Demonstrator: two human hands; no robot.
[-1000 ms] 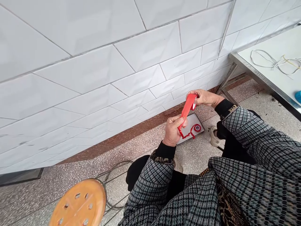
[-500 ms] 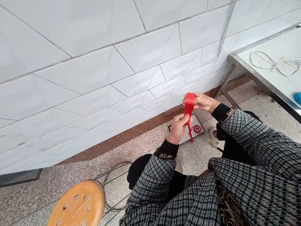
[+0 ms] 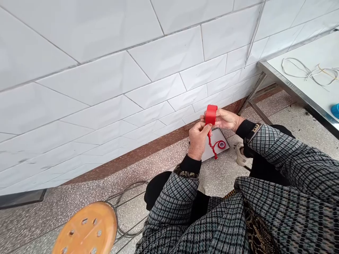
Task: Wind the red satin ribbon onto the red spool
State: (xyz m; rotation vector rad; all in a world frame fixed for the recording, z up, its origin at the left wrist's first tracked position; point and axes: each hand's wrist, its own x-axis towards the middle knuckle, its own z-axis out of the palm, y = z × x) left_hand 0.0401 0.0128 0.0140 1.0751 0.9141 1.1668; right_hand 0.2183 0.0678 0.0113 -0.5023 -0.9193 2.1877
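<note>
My right hand [image 3: 227, 119] grips a roll of red tape [image 3: 211, 114] in front of the white tiled wall. My left hand [image 3: 197, 140] is closed just below the roll and pinches the short stretch of tape drawn off it together with a twisted red cord [image 3: 211, 143] that dangles beneath. Both hands are close together, almost touching. Below them on the floor lies a grey tray [image 3: 213, 152] with another small red tape roll [image 3: 221, 144] on it.
An orange round stool [image 3: 86, 229] with a wire frame stands at the lower left. A steel table [image 3: 299, 88] with loose wires [image 3: 307, 72] and a blue object [image 3: 335, 109] is at the right. My knees and shoes are above the speckled floor.
The stretch of tape between my hands has shortened: my left hand rose toward the roll and my right hand came down and left, so the hands have closed together.
</note>
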